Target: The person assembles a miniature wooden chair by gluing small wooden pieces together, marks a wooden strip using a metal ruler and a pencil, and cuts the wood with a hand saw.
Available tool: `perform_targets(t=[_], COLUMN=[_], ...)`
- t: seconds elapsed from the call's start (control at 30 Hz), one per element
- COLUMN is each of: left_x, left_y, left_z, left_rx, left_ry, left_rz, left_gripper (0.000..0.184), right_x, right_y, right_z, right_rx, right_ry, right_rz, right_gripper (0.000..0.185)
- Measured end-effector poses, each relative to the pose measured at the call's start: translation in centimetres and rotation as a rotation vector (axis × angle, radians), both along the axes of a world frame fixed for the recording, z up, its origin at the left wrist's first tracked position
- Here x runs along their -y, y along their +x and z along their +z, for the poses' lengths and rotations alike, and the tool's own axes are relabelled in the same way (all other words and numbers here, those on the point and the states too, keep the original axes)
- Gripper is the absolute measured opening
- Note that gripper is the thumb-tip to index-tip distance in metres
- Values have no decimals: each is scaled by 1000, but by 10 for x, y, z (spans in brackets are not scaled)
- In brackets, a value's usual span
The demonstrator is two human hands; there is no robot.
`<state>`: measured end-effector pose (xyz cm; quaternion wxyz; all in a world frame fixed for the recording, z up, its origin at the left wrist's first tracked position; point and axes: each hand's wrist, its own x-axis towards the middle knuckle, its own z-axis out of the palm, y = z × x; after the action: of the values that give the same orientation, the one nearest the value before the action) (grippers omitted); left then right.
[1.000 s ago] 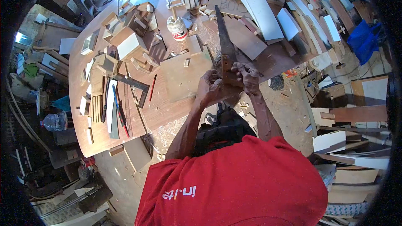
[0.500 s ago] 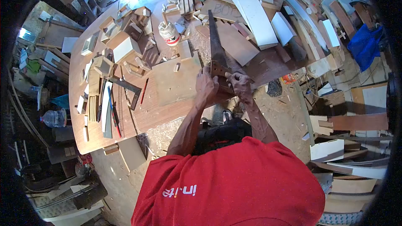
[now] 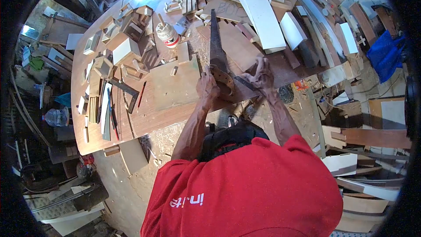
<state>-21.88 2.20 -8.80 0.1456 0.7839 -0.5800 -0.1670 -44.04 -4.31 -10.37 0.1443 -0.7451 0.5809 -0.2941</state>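
Note:
A handsaw with a dark blade and a brown wooden handle lies toward the table's front edge, its blade pointing away from me. My left hand is closed at the left side of the saw's handle, its fingertips partly hidden. To the right of the handle, my right hand has bent fingers around a narrow dark bar. The bar's near end is covered by the hand, and its exact kind is unclear. Left of the saw lies a flat wooden board with a small wood block on it.
A white glue tub with a stick in it stands behind the board. Small wooden frames, a try square and a red pencil lie leftward. White panels and timber offcuts crowd the right side.
My right hand has moved right, away from the saw's handle, and the dark bar now shows in it. My left hand stays at the handle. The view has shifted slightly.

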Motion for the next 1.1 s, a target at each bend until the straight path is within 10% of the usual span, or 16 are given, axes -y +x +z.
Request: perform_targets(t=[0.53,0.8,1.1], left_x=[0,-2,-8], left_y=[-3,-3,-9], left_z=[-2,2,16], left_rx=[34,-14,-131], left_ry=[-66,-69,-356], left_rz=[-28,-4,-151], left_gripper=[64,63,59], right_x=[35,10,-48], right_y=[-27,-43,-46], right_z=[-18,-28,2], right_rx=[-16,-54,614], right_ry=[189,143,399], right_rz=[-16,-180,-117], right_gripper=[68,40,25])
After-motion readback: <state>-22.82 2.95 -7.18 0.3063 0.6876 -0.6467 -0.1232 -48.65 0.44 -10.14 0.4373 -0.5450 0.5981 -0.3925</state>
